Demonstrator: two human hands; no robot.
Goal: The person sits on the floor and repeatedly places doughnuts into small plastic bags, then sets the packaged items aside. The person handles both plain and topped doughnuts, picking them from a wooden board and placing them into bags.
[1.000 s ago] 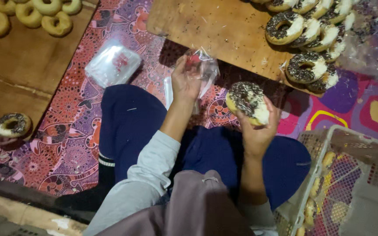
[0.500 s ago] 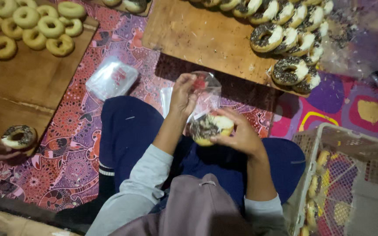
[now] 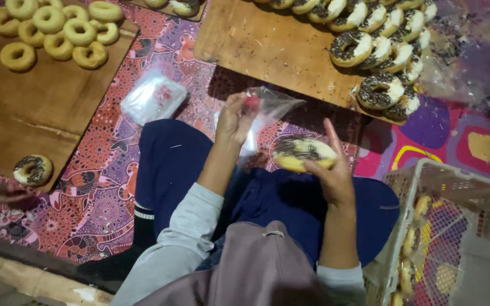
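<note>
Bagging step in hand: topped doughnut (image 3: 303,154) is gripped in right hand (image 3: 329,173) above the lap (near the board); clear bag (image 3: 267,110) pinched by left hand (image 3: 235,119). Bag mouth probably needs spreading.

Seated, both forearms reaching forward over the lap. Left hand (image 3: 235,120) raised ahead of its grey-sleeved forearm, wrist bent, fingers curled and pinched together at the top. Right hand (image 3: 327,170) lower and nearer the body, to the right of the left one, back turned upward, forearm bare down to a grey cuff. Right fingers (image 3: 331,136) spread and stretched forward, index straight, the others cupped downward in a loose grasp
</note>
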